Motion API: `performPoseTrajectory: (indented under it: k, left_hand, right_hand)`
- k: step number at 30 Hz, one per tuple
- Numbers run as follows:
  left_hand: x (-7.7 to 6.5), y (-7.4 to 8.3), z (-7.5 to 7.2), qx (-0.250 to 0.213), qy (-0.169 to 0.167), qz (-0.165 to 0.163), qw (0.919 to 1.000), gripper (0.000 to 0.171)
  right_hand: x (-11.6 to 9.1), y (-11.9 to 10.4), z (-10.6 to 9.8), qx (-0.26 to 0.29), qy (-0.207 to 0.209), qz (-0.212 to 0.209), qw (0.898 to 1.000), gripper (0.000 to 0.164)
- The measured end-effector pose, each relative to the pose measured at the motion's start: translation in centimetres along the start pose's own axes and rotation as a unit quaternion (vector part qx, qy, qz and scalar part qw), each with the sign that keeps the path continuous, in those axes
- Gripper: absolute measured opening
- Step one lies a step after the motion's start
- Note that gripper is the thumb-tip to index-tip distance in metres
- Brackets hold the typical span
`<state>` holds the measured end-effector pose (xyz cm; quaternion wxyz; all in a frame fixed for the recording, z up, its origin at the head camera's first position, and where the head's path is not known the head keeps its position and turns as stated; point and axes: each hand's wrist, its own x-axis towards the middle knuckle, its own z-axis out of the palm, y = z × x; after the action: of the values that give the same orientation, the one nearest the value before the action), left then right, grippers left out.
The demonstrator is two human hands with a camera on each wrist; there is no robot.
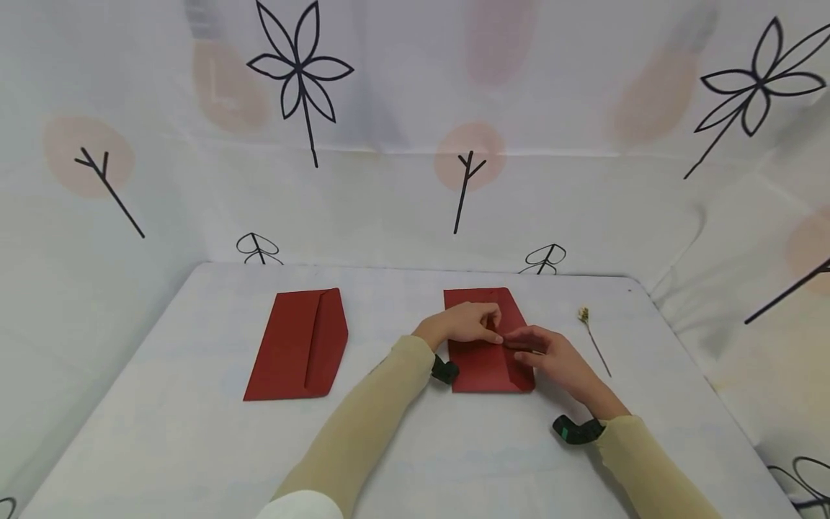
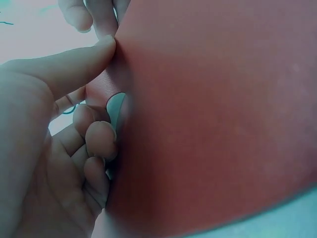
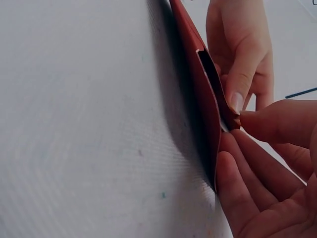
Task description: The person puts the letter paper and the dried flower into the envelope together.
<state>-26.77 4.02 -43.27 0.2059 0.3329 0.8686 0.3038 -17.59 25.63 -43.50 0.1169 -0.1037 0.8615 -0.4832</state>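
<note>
A red envelope (image 1: 476,375) lies at the right of the table's middle, under both hands. My left hand (image 1: 463,322) reaches over it and pinches the envelope's edge; in the left wrist view the thumb (image 2: 106,49) presses at that edge. My right hand (image 1: 551,357) comes from the right and pinches the same edge close beside the left thumb. In the right wrist view the envelope's mouth (image 3: 210,74) gapes slightly, with right fingertips (image 3: 229,168) against its side. A second red envelope (image 1: 285,346) lies flat to the left, its pointed flap towards the right.
To the right of the hands lies a dried flower (image 1: 584,316) on a thin stem. A white cloth covers the table (image 1: 162,432). Behind stands a white curtain (image 1: 376,209) printed with black plant outlines and pale pink patches. Dark wrist cameras (image 1: 577,431) sit on both wrists.
</note>
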Motion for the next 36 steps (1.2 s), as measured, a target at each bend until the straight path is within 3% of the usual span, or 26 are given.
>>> performPoseTrajectory:
  k: [11, 21, 36]
  left_hand:
    - [-0.3, 0.0, 0.3, -0.005, 0.017, -0.001, 0.9998, 0.023]
    - [-0.5, -0.2, 0.5, -0.023, 0.025, 0.005, 0.9994, 0.024]
    - [-0.4, -0.1, 0.6, -0.022, 0.026, 0.01, 0.9994, 0.024]
  right_hand:
    - [-0.6, 0.3, -0.7, -0.011, 0.011, -0.014, 1.0, 0.034]
    - [-1.2, 1.2, -1.6, -0.013, 0.018, 0.004, 1.0, 0.033]
    - [-2.7, 1.4, -3.5, -0.064, 0.045, 0.019, 0.997, 0.033]
